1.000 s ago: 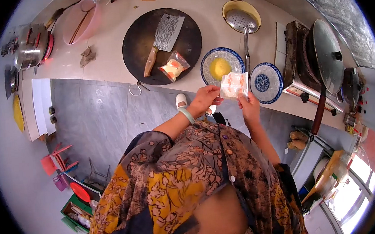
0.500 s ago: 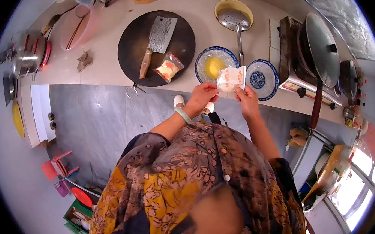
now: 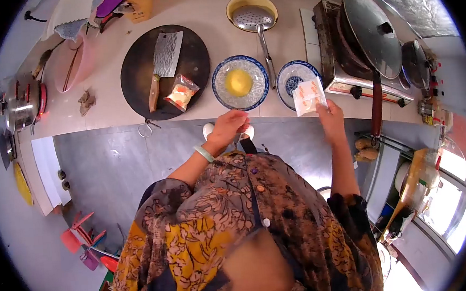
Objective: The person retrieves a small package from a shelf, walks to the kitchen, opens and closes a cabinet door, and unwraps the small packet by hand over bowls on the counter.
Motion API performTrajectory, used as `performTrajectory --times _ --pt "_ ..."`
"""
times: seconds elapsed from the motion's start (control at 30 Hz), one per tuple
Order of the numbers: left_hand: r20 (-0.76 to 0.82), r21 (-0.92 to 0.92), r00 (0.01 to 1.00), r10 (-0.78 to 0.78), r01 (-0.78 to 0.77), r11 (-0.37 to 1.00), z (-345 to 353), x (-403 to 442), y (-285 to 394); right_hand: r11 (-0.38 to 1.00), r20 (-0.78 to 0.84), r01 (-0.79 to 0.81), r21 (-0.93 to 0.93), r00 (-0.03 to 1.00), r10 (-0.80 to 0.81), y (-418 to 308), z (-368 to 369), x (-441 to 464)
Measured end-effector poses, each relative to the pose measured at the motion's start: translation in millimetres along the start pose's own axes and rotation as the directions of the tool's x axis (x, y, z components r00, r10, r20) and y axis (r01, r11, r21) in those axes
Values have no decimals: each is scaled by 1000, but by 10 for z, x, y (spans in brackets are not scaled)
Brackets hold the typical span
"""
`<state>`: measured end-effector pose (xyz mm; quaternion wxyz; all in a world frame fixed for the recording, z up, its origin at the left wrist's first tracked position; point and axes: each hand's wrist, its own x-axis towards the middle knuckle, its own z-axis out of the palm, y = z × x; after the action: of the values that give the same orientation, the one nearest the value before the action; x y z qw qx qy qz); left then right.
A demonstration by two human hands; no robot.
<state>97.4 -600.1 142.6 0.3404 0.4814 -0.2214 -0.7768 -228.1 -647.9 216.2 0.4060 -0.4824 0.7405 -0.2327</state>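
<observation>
My right hand [image 3: 332,121] pinches a flat white packet with orange print [image 3: 309,96] by its lower right corner. The packet covers part of a blue-and-white bowl [image 3: 288,91]. My left hand [image 3: 230,127] hangs at the counter's front edge, fingers curled together; whatever they may hold is hidden. Just beyond it stands another blue-and-white patterned bowl [image 3: 217,96] with something yellow [image 3: 238,83] in its middle. On a round dark chopping board [image 3: 132,71] lie a cleaver [image 3: 167,54] with a wooden handle and a clear packet with red and cream contents [image 3: 182,92].
A perforated metal ladle [image 3: 259,26] rests in a yellow enamel pot [image 3: 233,4] behind the bowls. On the right a gas stove [image 3: 341,83] carries a lidded pan [image 3: 373,35], its handle jutting over the front edge. A pink basin [image 3: 86,61] sits at left.
My hands have come apart. The right hand has carried the white packet rightward, away from the bowl with the yellow contents, while the left has let go of it. The whole view has shifted.
</observation>
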Motion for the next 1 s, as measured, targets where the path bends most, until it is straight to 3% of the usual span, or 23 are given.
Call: performTrajectory --times 0.1,0.3,0.63,1.0 --pt "-61 4 998 -14 14 1000 -83 -80 -59 921 13 241 -307 968 -249 85 -34 319" --pt "-152 -51 988 -31 23 998 -341 -287 -189 778 150 244 -579 970 -193 -224 -21 691" --pt "-246 -163 969 -34 -7 987 -596 -558 -298 753 111 210 -624 977 -180 -521 -9 635" --pt "-238 -103 970 -48 24 994 -580 -538 -260 725 65 221 -652 969 -237 -557 -92 445"
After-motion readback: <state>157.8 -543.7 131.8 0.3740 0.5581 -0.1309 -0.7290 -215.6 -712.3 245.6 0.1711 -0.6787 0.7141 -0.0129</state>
